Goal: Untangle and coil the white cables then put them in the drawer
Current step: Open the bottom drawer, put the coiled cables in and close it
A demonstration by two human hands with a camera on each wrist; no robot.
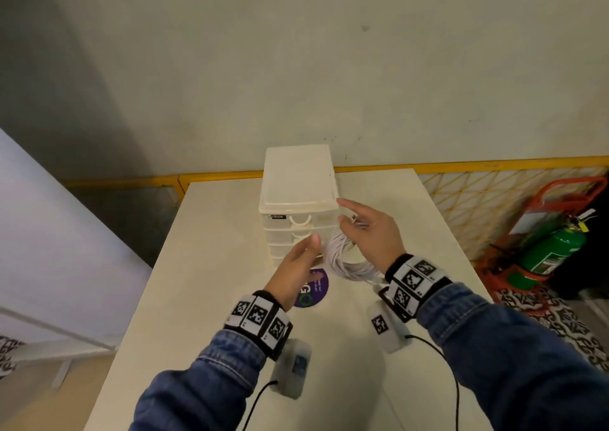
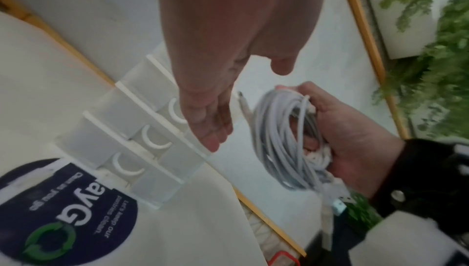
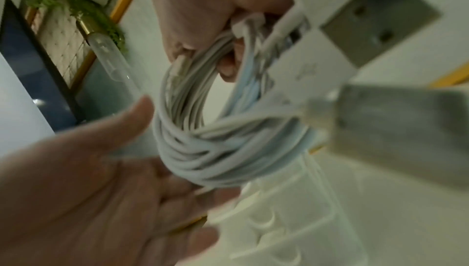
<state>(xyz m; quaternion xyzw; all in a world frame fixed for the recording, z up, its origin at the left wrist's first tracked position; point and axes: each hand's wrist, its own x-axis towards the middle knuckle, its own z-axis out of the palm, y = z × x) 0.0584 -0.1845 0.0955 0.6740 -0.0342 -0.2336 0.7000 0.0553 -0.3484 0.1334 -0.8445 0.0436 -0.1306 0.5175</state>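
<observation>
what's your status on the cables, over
Right hand grips coiled white cables. Left hand open beside them. Drawer unit drawers all closed.

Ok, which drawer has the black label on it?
The top drawer: a black label sits left of its handle. The drawers below have plain fronts.

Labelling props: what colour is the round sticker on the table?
Dark purple sticker with white lettering and a green recycling arrow symbol; clearest in the left wrist view.
</observation>
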